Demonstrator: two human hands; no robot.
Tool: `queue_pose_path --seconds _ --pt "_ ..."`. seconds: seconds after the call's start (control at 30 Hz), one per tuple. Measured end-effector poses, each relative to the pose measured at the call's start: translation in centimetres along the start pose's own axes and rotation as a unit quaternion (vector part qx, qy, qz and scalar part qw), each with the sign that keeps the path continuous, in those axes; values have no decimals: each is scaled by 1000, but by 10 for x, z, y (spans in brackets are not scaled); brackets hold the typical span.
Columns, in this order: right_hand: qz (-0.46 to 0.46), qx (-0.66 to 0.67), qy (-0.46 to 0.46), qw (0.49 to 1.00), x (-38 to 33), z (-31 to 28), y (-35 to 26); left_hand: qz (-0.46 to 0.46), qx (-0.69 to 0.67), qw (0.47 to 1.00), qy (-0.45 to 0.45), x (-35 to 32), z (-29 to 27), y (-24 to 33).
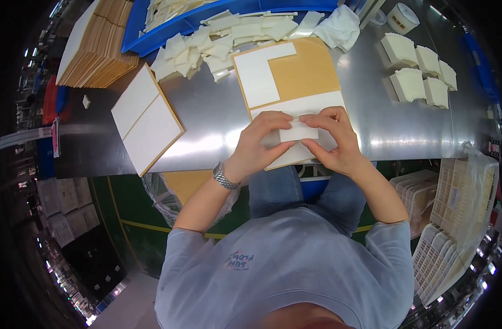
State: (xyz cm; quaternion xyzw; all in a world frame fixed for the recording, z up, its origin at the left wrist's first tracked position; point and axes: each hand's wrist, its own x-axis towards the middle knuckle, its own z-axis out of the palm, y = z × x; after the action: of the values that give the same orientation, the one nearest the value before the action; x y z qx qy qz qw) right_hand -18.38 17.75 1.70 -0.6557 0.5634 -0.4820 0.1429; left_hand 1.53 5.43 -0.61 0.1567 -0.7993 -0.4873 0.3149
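Observation:
Between my two hands, near the table's front edge, is a small white rectangular piece (298,132). My left hand (266,134), with a metal watch on its wrist, pinches the left end between thumb and fingers. The right end is pinched the same way by my right hand (336,137). Under the hands lies a tan board (308,71) partly covered by white sheets (256,77). Whether the piece touches the board cannot be made out.
Left of my hands lies a white-faced board (152,123); a tall stack of boards (96,46) stands behind it. Loose off-white pieces (223,41) lie before a blue bin (193,24). A white cloth (337,27), a round tub (403,19) and stacked off-white pieces (409,85) are farther right.

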Motion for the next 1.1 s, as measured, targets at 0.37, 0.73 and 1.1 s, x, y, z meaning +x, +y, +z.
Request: queue_pose_path --seconds 0.37,0.73,1.1 --pt "83 -5 2 997 -4 -13 12 13 21 1000 -15 3 -2 2" --pt "222 213 -136 942 49 -25 69 -82 -67 988 -110 5 -5 9" --pt "121 -13 161 979 149 18 130 -52 -79 989 -116 7 -9 6"
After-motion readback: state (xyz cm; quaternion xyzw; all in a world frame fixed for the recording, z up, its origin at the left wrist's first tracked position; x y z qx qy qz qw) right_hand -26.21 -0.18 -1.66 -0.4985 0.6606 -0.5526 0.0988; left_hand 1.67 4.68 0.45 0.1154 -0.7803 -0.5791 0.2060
